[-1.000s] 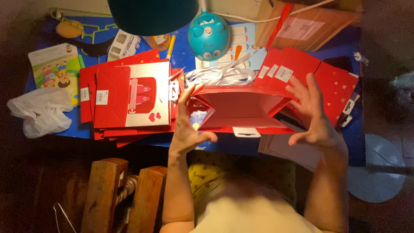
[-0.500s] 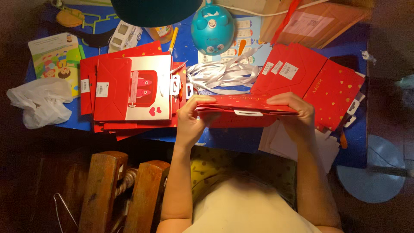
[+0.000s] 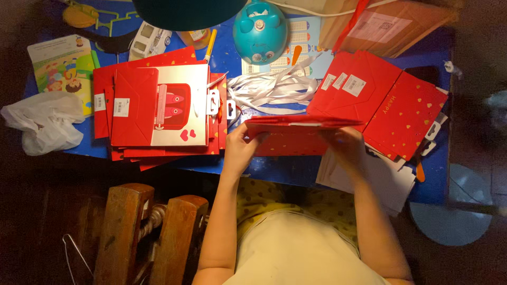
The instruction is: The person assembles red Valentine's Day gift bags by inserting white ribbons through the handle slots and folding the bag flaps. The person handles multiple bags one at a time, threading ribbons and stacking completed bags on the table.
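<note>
Both hands grasp one flattened red paper bag (image 3: 296, 134) — left hand (image 3: 240, 148) closed on its left end, thumb on the near face, right hand (image 3: 346, 148) closed on its right end. Bag is held on edge just above the blue table (image 3: 274, 169), near its front edge and directly ahead of the person; long axis runs left–right, parallel to that edge. Narrow upper edge faces the camera, with a pale strip along it; broad face with small gold dots faces toward the person. Which end is the bag's mouth is not clear in this dim view, possibly the upper edge. To the left, just beside the left hand, lies a stack of flat red bags (image 3: 158, 108). To the right, behind the right hand, lie more flattened red bags (image 3: 380, 100) over white sheets (image 3: 380, 177). Behind the held bag — a loose bundle of white ribbon (image 3: 269, 89), and farther back a teal round toy (image 3: 260, 31).
</note>
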### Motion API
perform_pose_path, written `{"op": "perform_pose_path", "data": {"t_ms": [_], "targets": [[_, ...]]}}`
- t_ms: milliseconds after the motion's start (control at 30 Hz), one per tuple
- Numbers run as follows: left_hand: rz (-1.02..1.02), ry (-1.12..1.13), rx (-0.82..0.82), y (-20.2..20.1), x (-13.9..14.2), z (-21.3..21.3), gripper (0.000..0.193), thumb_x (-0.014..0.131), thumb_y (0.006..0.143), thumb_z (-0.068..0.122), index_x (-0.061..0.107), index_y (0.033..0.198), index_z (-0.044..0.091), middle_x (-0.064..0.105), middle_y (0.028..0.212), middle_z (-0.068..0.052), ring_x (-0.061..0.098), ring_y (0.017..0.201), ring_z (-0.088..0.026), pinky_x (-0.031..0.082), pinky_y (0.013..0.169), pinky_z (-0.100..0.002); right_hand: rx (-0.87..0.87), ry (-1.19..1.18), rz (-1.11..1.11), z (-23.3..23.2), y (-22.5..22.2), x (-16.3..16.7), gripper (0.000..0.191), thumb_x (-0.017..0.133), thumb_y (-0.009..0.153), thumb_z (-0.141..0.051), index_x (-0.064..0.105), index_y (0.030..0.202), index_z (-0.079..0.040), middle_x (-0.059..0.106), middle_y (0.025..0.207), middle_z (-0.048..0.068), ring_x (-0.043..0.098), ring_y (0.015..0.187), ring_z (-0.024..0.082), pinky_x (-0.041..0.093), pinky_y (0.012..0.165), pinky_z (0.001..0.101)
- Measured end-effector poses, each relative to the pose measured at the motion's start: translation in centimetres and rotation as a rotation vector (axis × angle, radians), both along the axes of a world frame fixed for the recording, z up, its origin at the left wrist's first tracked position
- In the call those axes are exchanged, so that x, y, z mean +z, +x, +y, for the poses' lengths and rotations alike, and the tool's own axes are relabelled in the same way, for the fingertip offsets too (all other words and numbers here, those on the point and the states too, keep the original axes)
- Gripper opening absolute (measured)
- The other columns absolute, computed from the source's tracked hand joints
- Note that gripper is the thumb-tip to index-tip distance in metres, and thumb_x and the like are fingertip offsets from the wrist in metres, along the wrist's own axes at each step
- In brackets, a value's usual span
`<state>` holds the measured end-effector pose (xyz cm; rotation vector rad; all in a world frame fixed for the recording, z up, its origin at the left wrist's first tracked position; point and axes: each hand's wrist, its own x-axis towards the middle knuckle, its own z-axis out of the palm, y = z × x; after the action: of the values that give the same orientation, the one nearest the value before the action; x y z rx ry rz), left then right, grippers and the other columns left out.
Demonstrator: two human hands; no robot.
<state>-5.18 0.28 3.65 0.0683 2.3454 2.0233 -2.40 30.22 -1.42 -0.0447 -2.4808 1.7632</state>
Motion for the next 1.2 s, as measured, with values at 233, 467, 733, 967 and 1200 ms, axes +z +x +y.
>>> {"op": "perform_pose_path", "data": {"t_ms": [233,467,733,967,1200], "targets": [[0.483,-0.32,0.122,2.8,3.9,-0.5,0.027,0.087,0.07,0.012,0.083,0.097,0.018,0.065,0.133,-0.01,0.051,0.125,-0.03,0.043,0.105,-0.044,0.146,-0.347,0.151,1.9,0.4,0.2,0.047,0.061,0.104,-0.03,0.054,0.143,-0.003,0.067,0.127,0.011,0.066,0.105,0.017,0.053,0.089,0.0299],[0.844,-0.519,0.195,4.3,2.4,0.9,0.026,0.087,0.081,0.013,0.08,0.105,0.023,0.043,0.155,-0.015,0.039,0.147,-0.038,0.037,0.123,-0.051,0.157,-1.206,-0.304,2.2,1.2,5.8,0.095,0.032,0.1,-0.064,0.021,0.165,0.005,0.051,0.157,0.022,0.051,0.141,0.032,0.04,0.115,0.0446],[0.935,-0.66,-0.068,8.2,-1.4,1.9,0.032,0.082,0.088,0.007,0.071,0.117,0.016,0.057,0.148,-0.01,0.059,0.136,-0.031,0.045,0.119,-0.047,-0.092,-0.956,-0.316,2.6,2.3,6.2,0.089,0.027,0.101,-0.065,0.032,0.16,0.003,0.056,0.146,0.027,0.056,0.134,0.035,0.042,0.113,0.0439],[0.687,-0.657,-0.412,9.5,-2.6,2.9,0.066,0.084,0.074,0.018,0.061,0.136,0.007,0.057,0.145,-0.017,0.056,0.132,-0.034,0.046,0.112,-0.047,-0.298,-0.224,-0.062,3.1,1.7,4.5,0.043,0.052,0.107,-0.028,0.059,0.134,0.004,0.066,0.131,0.02,0.067,0.122,0.027,0.055,0.098,0.038],[0.639,-0.753,-0.372,10.1,-2.9,3.9,0.075,0.088,0.065,0.031,0.061,0.131,0.006,0.059,0.141,-0.016,0.055,0.131,-0.032,0.045,0.107,-0.046,-0.149,-0.008,-0.105,1.5,1.3,3.8,0.031,0.058,0.105,-0.015,0.065,0.128,0.004,0.071,0.124,0.013,0.067,0.115,0.016,0.051,0.1,0.0289]]}}
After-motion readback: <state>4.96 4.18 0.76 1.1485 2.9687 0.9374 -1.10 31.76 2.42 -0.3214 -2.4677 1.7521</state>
